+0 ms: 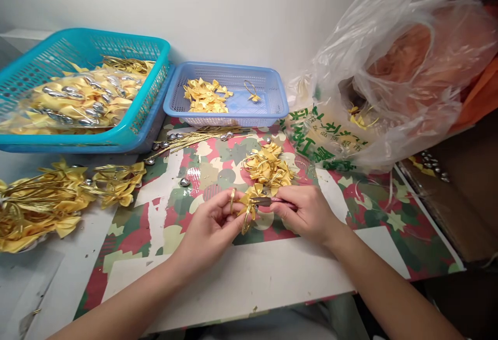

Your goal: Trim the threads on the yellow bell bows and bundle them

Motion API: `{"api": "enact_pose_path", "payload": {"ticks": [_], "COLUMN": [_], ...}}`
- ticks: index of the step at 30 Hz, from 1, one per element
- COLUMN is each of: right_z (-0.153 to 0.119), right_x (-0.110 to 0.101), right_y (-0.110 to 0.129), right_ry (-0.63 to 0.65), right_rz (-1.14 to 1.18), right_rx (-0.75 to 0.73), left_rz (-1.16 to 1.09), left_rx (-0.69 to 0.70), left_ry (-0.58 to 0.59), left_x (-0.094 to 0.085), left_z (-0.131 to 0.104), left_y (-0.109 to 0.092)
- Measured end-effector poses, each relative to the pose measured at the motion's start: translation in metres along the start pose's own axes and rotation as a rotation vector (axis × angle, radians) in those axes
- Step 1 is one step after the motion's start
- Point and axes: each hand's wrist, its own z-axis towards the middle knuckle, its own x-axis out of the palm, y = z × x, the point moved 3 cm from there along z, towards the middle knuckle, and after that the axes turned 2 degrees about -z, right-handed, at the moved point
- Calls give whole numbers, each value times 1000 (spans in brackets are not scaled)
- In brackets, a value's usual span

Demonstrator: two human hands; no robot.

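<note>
My left hand [210, 228] pinches a yellow ribbon bow [248, 210] with looped gold wire, over the front of the table. A gold ring-like loop stands at its fingers. In my right hand [309, 211] is a small dark-tipped hand tool [263, 201], which looks like pliers; its jaws reach the bow. The grip covers most of its handles. Just behind both hands lies a heap of yellow bows with gold wire loops [268, 166]. A silver bead [185, 181] rests on the table to the left of this heap.
Against the wall stand a teal basket [153, 83] of bagged bows and silver beads and a blue basket [276, 111] of yellow bows. Gold wires [190, 140] lie before them. Bundled bows [46, 200] sit left; a clear plastic bag [350, 143] stands right.
</note>
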Motion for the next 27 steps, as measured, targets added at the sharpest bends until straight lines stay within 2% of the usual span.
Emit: {"api": "enact_pose_path", "payload": {"ticks": [5,14,23,27], "right_z": [0,0,0,-1], "right_x": [0,2,3,4], "right_y": [2,4,5,4], "right_ry": [-27,-40,-36,-50], "right_rz": [-12,-35,-12,3], "right_rx": [-41,-74,-45,-14], "left_rz": [-52,-106,-98,-69], "left_rx": [-36,-76,-95,-111], "left_ry": [56,63,69,36], "left_x": [1,2,3,2], "left_z": [-2,-2,0,0], "left_y": [2,1,0,0]}}
